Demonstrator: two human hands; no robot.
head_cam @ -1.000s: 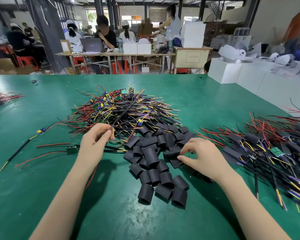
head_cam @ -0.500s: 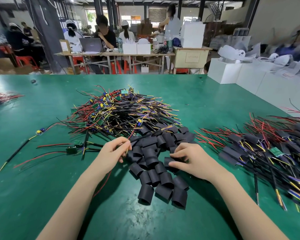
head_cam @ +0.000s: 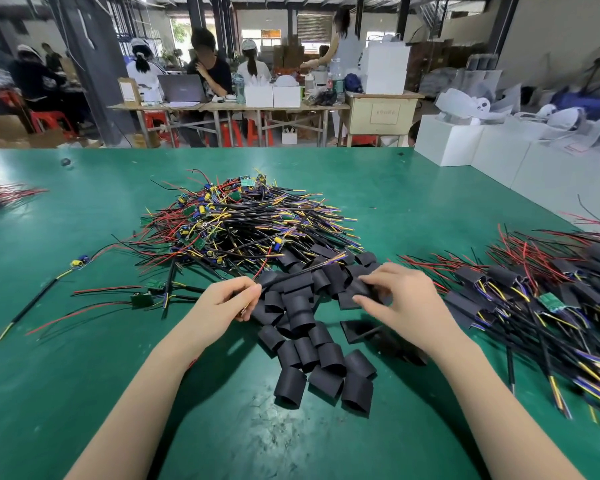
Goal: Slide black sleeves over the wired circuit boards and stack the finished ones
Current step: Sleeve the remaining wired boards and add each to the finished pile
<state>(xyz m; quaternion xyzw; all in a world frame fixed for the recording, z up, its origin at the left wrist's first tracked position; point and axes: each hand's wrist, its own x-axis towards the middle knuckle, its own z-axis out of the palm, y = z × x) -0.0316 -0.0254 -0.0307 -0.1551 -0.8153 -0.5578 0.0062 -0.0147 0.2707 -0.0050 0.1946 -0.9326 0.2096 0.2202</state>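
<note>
Mostly readable from the head view, with a few gaps. The left hand (head_cam: pixel 224 301) had thumb and fingers pinched on a black cable (head_cam: pixel 302 271) that ran up and right over the sleeve pile to bare yellow and purple tips; whatever board hung on that cable sat inside the palm, hidden. The right hand (head_cam: pixel 400 301) pinched one black sleeve (head_cam: pixel 362 289) between thumb and fingertips, held just above the loose sleeves (head_cam: pixel 312 344). Gap between cable end and sleeve mouth was hard to judge; couldn't tell if they touched.

Finished pile (head_cam: pixel 541 296) at right ran off the frame edge, motion-blurred toward the lower right corner. A small bundle of red wires (head_cam: pixel 7 195) at far left was also cut off. Paper label on the beige cabinet (head_cam: pixel 383 114) in the background: writing present, not legible. No brand readable anywhere.

Task items: unsleeved boards (head_cam: pixel 239 220) lay heaped mid-table on the green table (head_cam: pixel 84 393), small green PCBs with blue and yellow capacitors, red, black, yellow and purple leads tangled. Two loose boards (head_cam: pixel 142 299) lay apart to the left of the left hand. Sleeves were short matte black flattened tubes, open both ends, scattered from the heap's near edge toward the camera. Finished units showed the sleeve covering the board, wires sticking out both ends.
</note>
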